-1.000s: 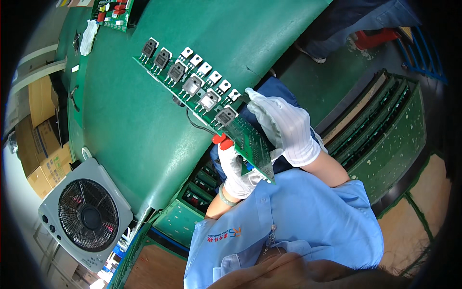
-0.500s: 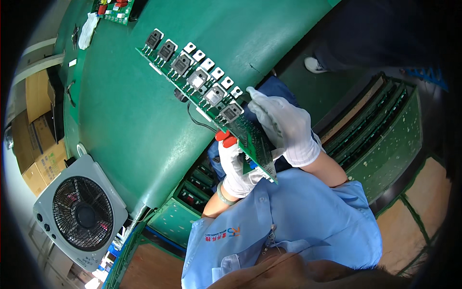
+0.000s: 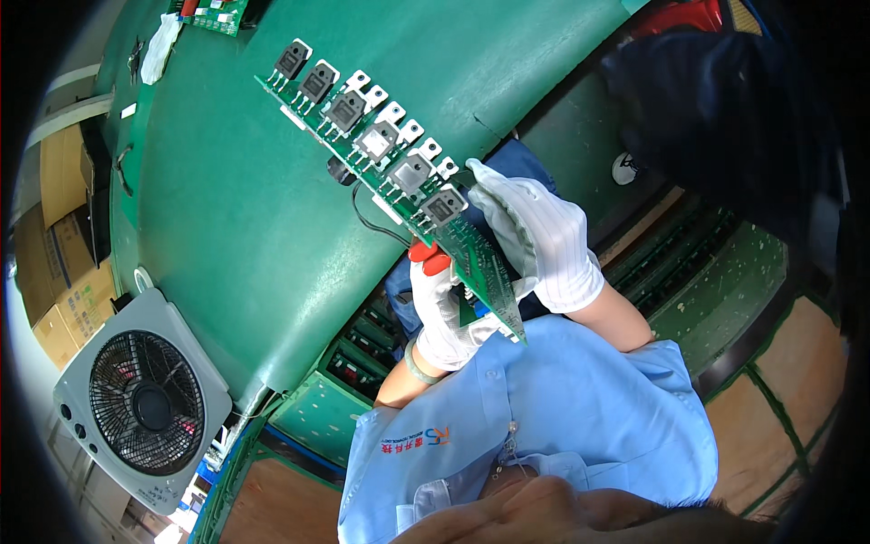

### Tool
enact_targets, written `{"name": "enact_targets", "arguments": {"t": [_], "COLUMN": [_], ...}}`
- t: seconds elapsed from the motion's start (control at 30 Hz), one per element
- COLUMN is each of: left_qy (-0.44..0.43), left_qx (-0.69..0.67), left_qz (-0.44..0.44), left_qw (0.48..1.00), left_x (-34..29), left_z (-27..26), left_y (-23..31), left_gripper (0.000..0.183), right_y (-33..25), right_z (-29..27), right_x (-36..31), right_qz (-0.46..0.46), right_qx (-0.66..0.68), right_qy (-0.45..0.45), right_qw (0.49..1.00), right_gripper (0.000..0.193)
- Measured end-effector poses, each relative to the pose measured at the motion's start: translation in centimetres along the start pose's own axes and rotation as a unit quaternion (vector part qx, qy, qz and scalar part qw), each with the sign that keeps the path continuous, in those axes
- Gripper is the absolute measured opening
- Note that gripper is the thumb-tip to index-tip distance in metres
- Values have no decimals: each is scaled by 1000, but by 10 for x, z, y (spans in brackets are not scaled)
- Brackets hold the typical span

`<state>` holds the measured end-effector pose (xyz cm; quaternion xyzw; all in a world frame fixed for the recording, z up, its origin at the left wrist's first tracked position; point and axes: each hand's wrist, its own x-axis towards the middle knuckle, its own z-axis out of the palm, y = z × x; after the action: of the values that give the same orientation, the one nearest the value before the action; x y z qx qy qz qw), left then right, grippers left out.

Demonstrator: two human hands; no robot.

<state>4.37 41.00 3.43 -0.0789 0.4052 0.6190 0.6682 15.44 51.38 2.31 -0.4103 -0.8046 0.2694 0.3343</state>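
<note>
In the head view, a long green circuit board (image 3: 399, 186) is held up in the air above the green tabletop (image 3: 227, 208), clear of its surface, so that it can be looked at edge-on from the person's seat. It is carried at its near end only. The far end, with its row of black power components (image 3: 376, 140) on white tabs, juts out over the near edge of the tabletop, and none of these parts is touched.

The right hand (image 3: 539, 236), in a white glove, is wrapped around the near end of the board from the right, its fingers closed on the edge beside the last black component. The left hand (image 3: 449, 304), also gloved in white with red-tipped fingers (image 3: 433, 261), is closed under the same end from below and supports it. With the grip kept to the bare end, the soldered parts appear to be spared from pressure. A thin black wire (image 3: 367, 218) hangs from the underside of the board toward the left hand.

At the far left corner of the tabletop lie a second small green board (image 3: 216, 14) and a white cloth (image 3: 159, 50), well apart from the hands. A grey box fan (image 3: 140, 399) stands off the left edge of the tabletop, lower down, with cardboard boxes (image 3: 68, 290) beyond it. A blue shirt (image 3: 535, 426) fills the lower middle of the view.
</note>
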Motion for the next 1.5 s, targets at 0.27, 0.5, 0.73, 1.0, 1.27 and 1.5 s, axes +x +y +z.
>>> {"name": "enact_targets", "arguments": {"t": [0.27, 0.5, 0.73, 1.0, 1.27, 1.5], "left_qy": [35, 17, 26, -74, -67, -168], "left_qx": [-5, -230, 35, -335, -157, 183], "left_qz": [-20, -124, 12, -101, -47, 110], "left_qw": [999, 965, 999, 934, 984, 962], "left_x": [-2, 1, -2, 0, -5, 6], "left_z": [5, 19, -3, -14, -18, -28], "left_y": [2, 14, -4, -5, -4, 9], "left_gripper": [59, 67, 71, 55, 50, 47], "right_y": [-2, -2, 0, -1, 6, 1], "right_z": [0, 2, 4, 4, 8, 2], "right_x": [0, -1, -1, 3, 0, 3], "right_qz": [1, 17, 5, 0, 5, 16], "right_qx": [9, 8, 3, -9, -10, 10], "right_qy": [2, -1, 1, 12, 27, 9], "right_qw": [1000, 1000, 1000, 1000, 1000, 1000], "right_gripper": [34, 36, 35, 33, 31, 32]}}
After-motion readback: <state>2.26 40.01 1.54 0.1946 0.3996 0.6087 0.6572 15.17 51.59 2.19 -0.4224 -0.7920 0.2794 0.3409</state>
